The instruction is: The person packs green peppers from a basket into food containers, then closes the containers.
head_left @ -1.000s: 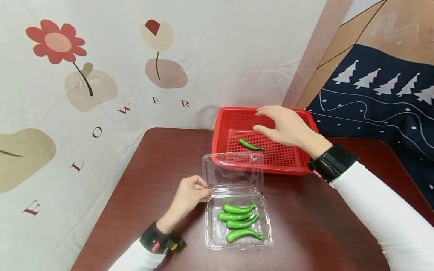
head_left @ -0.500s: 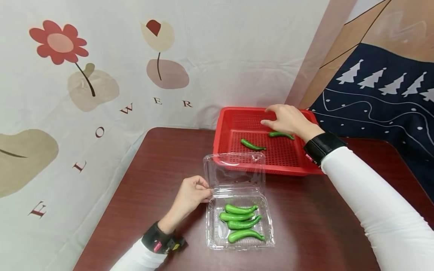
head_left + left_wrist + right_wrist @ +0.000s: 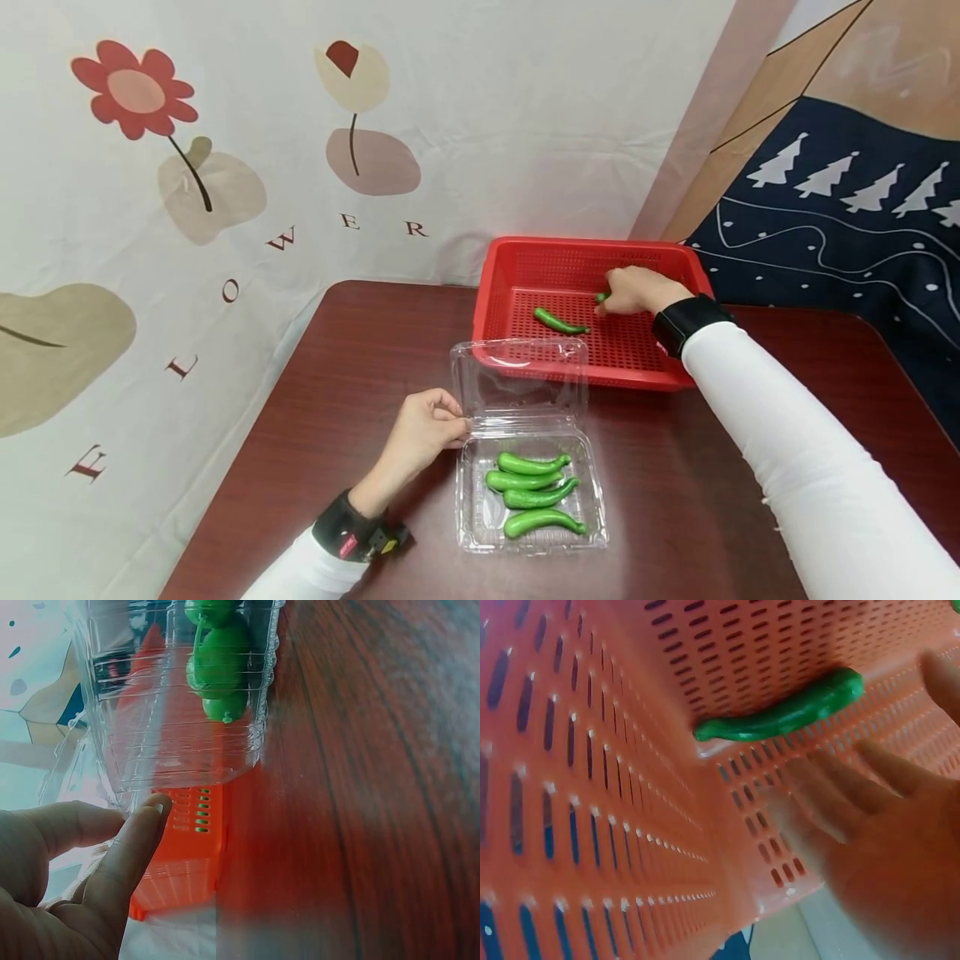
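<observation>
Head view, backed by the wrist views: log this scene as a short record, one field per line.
Left hand: pinches the clear container at its hinge side
Right hand: inside the red basket, at one green pepper; contact unclear
Second basket pepper: lies on the basket floor, apart from both hands
Lid: open, raised
Container contents: four green peppers
Surface: dark red-brown table
</observation>
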`<state>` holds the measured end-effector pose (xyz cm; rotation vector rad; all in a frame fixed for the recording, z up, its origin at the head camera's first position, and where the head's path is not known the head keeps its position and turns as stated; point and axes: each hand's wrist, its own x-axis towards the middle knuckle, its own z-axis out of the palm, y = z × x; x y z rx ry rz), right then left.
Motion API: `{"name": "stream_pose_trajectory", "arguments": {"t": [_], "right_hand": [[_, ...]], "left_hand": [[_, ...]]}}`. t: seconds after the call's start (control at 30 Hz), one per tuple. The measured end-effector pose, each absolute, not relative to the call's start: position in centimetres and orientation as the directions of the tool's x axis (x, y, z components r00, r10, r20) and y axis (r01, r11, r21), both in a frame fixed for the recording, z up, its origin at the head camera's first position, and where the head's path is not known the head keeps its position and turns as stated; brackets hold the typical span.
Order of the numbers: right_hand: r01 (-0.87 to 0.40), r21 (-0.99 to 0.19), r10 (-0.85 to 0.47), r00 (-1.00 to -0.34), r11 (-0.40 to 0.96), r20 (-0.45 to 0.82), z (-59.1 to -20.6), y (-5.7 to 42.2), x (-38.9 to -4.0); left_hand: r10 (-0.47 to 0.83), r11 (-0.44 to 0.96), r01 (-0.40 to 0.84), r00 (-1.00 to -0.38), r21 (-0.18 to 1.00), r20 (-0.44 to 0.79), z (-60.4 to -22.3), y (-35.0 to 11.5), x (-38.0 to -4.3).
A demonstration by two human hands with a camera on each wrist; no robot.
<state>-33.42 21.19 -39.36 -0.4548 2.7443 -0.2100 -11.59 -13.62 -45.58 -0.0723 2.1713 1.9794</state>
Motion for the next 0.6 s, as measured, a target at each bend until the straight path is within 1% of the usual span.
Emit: {"name": "stream_pose_trajectory", "arguments": {"t": [0.07,0.13,0.4,0.6], "right_hand": [[-0.269,-0.197,-0.326,-0.869,0.943,-0.373,-39.6,21.3,-33.3],[-0.268,-0.184,-0.321,-0.858,0.946,-0.400,-39.9,21.5,-33.3],[-0.332,-0.148,-0.363,-0.872,0.932,-0.328,-40.5,22.0,-33.4],[-0.370,-0.118,-0.388,-0.870,0.922,-0.303,-40.7,22.2,-33.8]], "left_hand": [[0.100,0.096,-0.172,-0.978,0.980,-0.182,-45.5,-13.6,-11.5],[0.101,0.097,-0.175,-0.978,0.980,-0.184,-45.6,-13.7,-11.6],[0.111,0.080,-0.169,-0.978,0.982,-0.177,-45.7,-13.8,-11.6],[0.115,0.087,-0.169,-0.977,0.982,-0.178,-45.7,-13.7,-11.7]]}}
